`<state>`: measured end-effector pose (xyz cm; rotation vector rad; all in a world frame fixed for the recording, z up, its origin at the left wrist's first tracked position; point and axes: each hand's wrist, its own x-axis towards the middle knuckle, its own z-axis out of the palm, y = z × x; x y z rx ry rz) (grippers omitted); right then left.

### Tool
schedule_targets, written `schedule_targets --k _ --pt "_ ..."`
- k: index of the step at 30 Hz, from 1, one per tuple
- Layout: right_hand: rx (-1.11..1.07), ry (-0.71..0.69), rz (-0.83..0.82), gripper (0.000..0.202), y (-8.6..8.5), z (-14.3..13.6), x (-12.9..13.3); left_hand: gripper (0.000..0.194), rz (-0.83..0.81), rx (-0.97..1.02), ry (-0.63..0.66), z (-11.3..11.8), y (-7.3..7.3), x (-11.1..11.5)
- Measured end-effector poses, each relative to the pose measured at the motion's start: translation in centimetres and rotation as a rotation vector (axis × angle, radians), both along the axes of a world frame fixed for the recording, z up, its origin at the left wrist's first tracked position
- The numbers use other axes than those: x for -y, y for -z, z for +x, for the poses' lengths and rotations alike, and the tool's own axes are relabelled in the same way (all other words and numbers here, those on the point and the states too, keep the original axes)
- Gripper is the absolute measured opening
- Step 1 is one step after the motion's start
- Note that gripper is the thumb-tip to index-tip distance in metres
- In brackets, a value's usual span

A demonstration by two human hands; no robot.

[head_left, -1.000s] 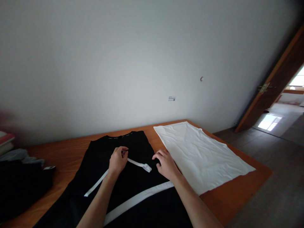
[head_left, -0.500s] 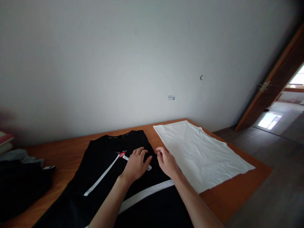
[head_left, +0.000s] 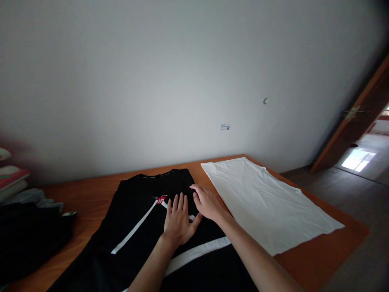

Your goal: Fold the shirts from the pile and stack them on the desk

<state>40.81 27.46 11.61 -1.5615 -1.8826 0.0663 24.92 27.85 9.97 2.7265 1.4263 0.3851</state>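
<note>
At the lower centre of the frame, the black garment [head_left: 144, 245] lies spread on the wooden table [head_left: 86, 198]. The left hand [head_left: 180, 223] lies flat over it, fingers extended; the right hand [head_left: 208, 202] curls near its edge, whether pinching fabric I cannot tell.

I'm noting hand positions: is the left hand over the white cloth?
No, the left hand is spread over the black shirt, and the white cloth lies off to its right.
</note>
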Motion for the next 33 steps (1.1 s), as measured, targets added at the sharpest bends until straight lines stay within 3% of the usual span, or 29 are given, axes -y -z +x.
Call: schedule_targets --k 5,10,14,17,20,27,33 --pt "0.128 -0.013 -0.232 0.045 -0.9 -1.1 -5.6 0.055 0.115 -0.010 -0.077 -0.4 0.0 -0.9" --pt "0.140 0.057 -0.321 0.051 -0.1 -2.0 -8.5 0.070 0.120 -0.059 -0.197 -0.9 0.4 -1.6" --pt "0.122 0.159 -0.351 0.059 1.6 -2.6 -8.6 0.070 0.086 -0.036 -0.187 -1.3 0.8 -2.2" --pt "0.148 0.186 -0.365 0.061 2.1 -2.8 -8.2 0.052 0.077 0.076 -0.165 -2.5 0.6 -3.4" --pt "0.190 0.180 -0.385 0.064 1.9 -2.8 -8.0 0.040 0.073 0.213 -0.168 -4.5 -0.4 -5.1" --pt "0.210 0.186 -0.390 0.066 1.9 -2.8 -8.0 0.031 0.057 0.458 -0.245 -9.0 -3.6 -8.2" --pt "0.210 0.187 -0.381 0.066 1.9 -2.9 -8.0 0.039 -0.053 0.605 -0.339 -10.5 -3.7 -9.3"
